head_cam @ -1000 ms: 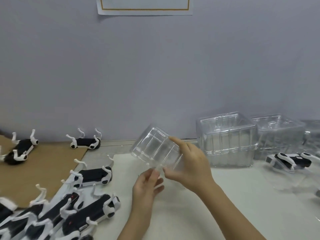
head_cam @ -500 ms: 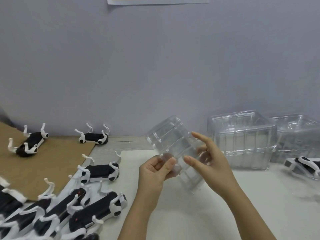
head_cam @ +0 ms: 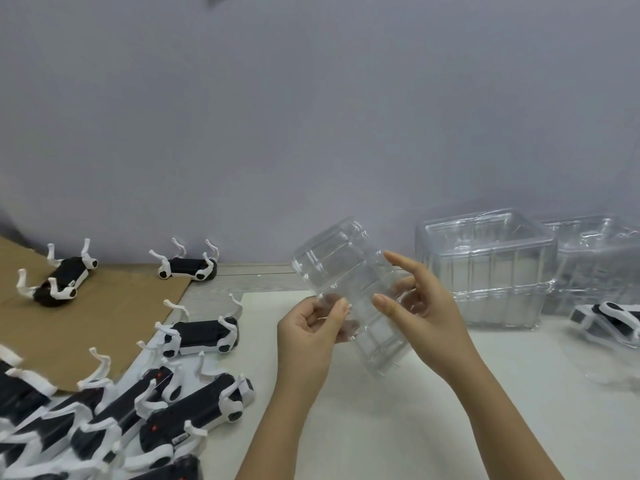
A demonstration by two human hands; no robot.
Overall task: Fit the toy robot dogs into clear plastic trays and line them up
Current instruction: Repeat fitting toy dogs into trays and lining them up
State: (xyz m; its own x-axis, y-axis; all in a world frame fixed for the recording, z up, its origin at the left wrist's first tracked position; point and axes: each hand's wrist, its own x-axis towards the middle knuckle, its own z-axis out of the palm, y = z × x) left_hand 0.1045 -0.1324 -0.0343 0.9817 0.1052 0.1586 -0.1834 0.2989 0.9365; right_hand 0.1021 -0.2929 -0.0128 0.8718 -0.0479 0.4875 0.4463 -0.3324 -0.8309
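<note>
I hold a clear plastic tray (head_cam: 346, 268) tilted in the air above the white table. My left hand (head_cam: 311, 327) pinches its near left edge between thumb and fingers. My right hand (head_cam: 419, 306) touches its right side with thumb and fingers spread; a lower tray part (head_cam: 381, 344) shows beneath the hands. Several black-and-white toy robot dogs lie on their backs at the left, the nearest lone one (head_cam: 199, 336) beside a crowded group (head_cam: 194, 410) at the bottom left.
Two stacks of clear trays (head_cam: 485, 268) (head_cam: 595, 258) stand against the wall at the right. A dog in a tray (head_cam: 609, 322) lies at the right edge. Brown cardboard (head_cam: 104, 306) at the left carries two more dogs (head_cam: 59, 280) (head_cam: 187, 266).
The tray has turned and risen a little. My left hand moved up from under it to pinch its edge, and my right hand slid from the top to its right side.
</note>
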